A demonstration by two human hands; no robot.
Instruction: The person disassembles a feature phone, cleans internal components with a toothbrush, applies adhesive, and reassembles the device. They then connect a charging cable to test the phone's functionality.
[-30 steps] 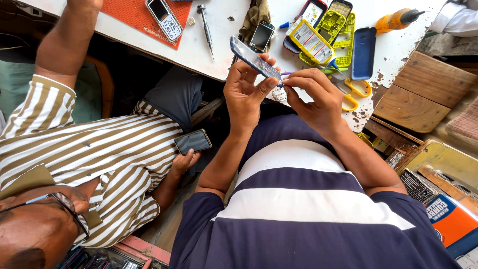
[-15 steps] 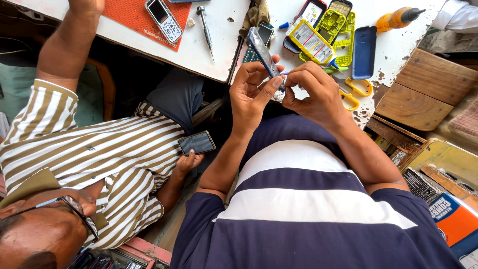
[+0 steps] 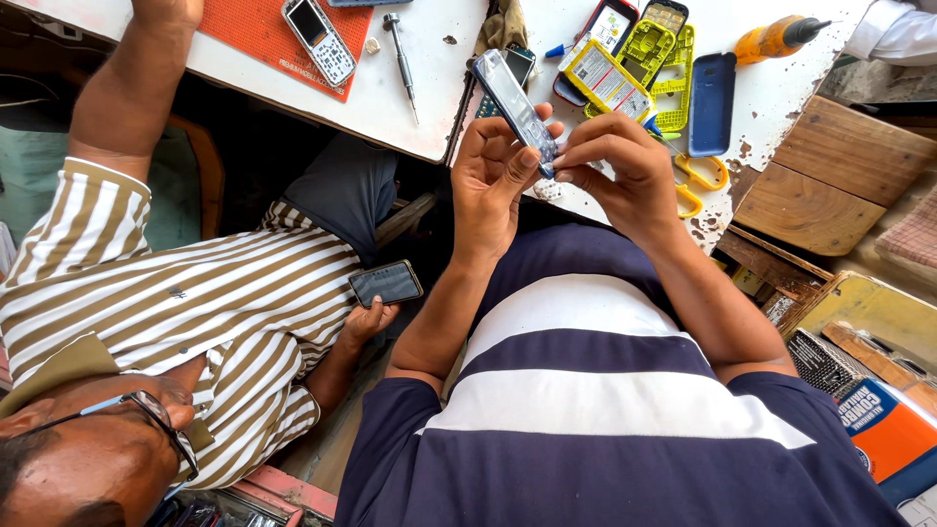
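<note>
My left hand (image 3: 493,176) holds a small grey keypad phone (image 3: 510,101) tilted up above the white table's edge (image 3: 420,146). My right hand (image 3: 625,166) pinches at the phone's lower end, fingertips pressed together against it; whether a small tool sits in them is hidden. Both hands hover over my dark blue and white striped shirt. Beyond them on the table lie yellow phone housings (image 3: 664,54), a dark blue back cover (image 3: 711,90) and yellow-handled scissors (image 3: 698,181).
A person in a brown-striped shirt (image 3: 185,303) sits to my left, holding a black smartphone (image 3: 387,283) low in one hand. An orange mat (image 3: 259,34) with a keypad phone (image 3: 317,39), a screwdriver (image 3: 400,54), an orange tool (image 3: 776,39) and wooden boxes (image 3: 830,176) are around.
The phone has swung from lying across my left hand to pointing up and away. My right hand has closed in on its lower end. The neighbour's phone hand stays put.
</note>
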